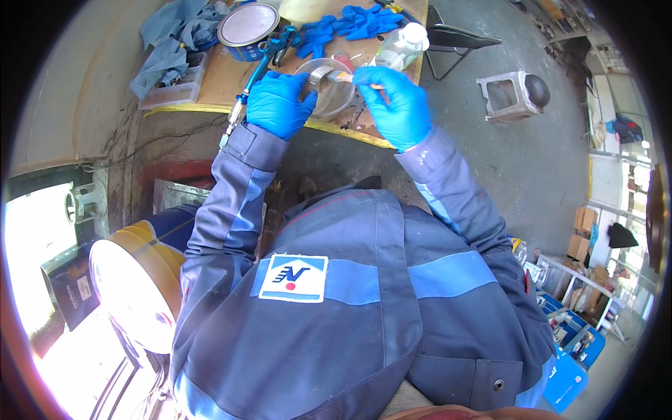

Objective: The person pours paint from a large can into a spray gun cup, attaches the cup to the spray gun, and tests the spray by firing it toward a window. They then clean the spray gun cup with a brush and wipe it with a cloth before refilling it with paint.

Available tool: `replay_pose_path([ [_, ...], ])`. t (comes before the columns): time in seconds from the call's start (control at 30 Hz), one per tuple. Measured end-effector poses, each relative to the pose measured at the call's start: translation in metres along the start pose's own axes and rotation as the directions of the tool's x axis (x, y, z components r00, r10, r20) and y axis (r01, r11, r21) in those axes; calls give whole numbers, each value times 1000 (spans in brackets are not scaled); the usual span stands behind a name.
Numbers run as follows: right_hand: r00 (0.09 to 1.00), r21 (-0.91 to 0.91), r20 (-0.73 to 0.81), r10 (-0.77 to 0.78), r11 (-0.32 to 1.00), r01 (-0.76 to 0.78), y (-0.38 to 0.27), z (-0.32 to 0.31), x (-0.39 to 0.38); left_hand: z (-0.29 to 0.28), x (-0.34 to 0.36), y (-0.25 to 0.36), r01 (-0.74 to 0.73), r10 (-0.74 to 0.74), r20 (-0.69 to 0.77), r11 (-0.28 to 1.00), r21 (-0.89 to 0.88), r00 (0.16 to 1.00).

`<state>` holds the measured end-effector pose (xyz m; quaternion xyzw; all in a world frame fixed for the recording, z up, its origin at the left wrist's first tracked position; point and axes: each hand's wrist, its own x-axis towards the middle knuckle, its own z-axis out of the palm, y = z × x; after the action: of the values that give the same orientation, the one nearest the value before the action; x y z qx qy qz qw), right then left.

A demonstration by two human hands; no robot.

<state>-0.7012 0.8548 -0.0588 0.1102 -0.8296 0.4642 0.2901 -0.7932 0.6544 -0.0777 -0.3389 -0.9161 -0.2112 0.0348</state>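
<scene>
My left hand (280, 105), in a blue glove, is curled at the left rim of a clear plastic tub (332, 101); what its fingers grip is unclear. Just beside it lies a teal spray gun (271, 52) with a metal fitting, partly behind the hand. My gloved right hand (395, 108) pinches the handle of a paintbrush (344, 76), whose metal band and head are over the tub. Behind that stands a clear bottle (397, 52) with a white top. All are at the front of a worktable (192, 110).
A blue paint can (246, 31), loose blue gloves (364, 19) and a plastic bin (168, 94) with cloths share the table. A black folding stand (462, 38) and a dirty stool-like object (504, 98) are right. A yellow drum (154, 259) is low left; blue cases (567, 350) lie low right.
</scene>
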Motion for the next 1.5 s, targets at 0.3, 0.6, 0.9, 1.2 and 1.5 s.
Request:
replay_pose_path([
  [0.3, 979, 273, 15, 203, 941, -200, 1, 4, -19, 20, 2, -3, 106, -152, -134, 949, -295, 979],
  [0.6, 999, -101, 23, -47, 994, 49, 12, -10, -19, 32, -10, 0, 69, -101, -153, 977, -204, 983],
  [0.9, 920, -192, 339, 194, 972, -135, 6, -8, 5, 45, -9, 16, 54, -69, -185, 994, -90, 980],
  [1.2, 799, -470, 513, 314, 882, -44, 13, -1, 14, 33, 4, 21, 47, -55, -123, 997, -66, 991],
  [1.5, 983, -8, 180, -31, 999, 33, 3, -37, -5, 28, -2, 1, 145, -175, -53, 923, -357, 983],
])
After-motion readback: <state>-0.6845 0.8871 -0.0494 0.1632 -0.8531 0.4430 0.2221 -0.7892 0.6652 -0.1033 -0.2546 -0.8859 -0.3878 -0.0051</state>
